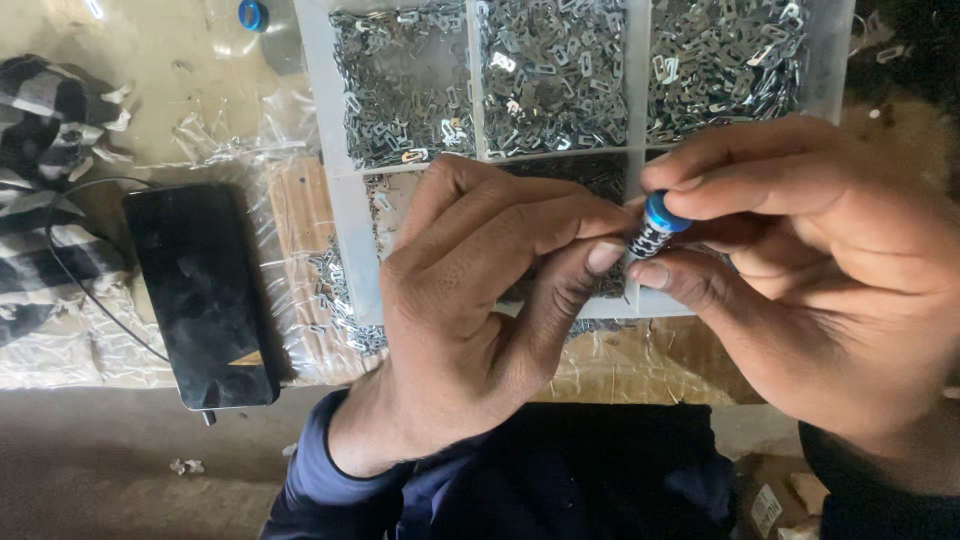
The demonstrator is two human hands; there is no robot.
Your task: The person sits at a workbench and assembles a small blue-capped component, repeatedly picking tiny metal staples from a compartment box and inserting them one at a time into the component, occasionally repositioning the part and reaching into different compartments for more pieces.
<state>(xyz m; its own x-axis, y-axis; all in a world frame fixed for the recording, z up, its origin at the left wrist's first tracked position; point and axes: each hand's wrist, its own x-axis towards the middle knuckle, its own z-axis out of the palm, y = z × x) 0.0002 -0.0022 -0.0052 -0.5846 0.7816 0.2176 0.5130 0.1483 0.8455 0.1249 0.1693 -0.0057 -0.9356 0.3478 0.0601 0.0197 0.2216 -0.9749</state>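
Observation:
My right hand [830, 270] pinches a small dark cylinder with a blue cap [655, 226] between thumb and forefinger. My left hand [480, 300] is curled beside it, its thumb tip touching the cylinder's lower end and its fingers closed over the spot where a small part might sit; what is under them is hidden. Both hands hover above a clear plastic compartment tray [320, 120] filled with several heaps of small silvery metal pieces [550, 75].
A black phone [200, 295] with a cable lies to the left on clear plastic wrap [290, 290]. A striped cloth [40, 150] lies at far left. A blue bottle cap [252, 14] sits at the top. Loose metal pieces [335, 300] are spilled beside the tray.

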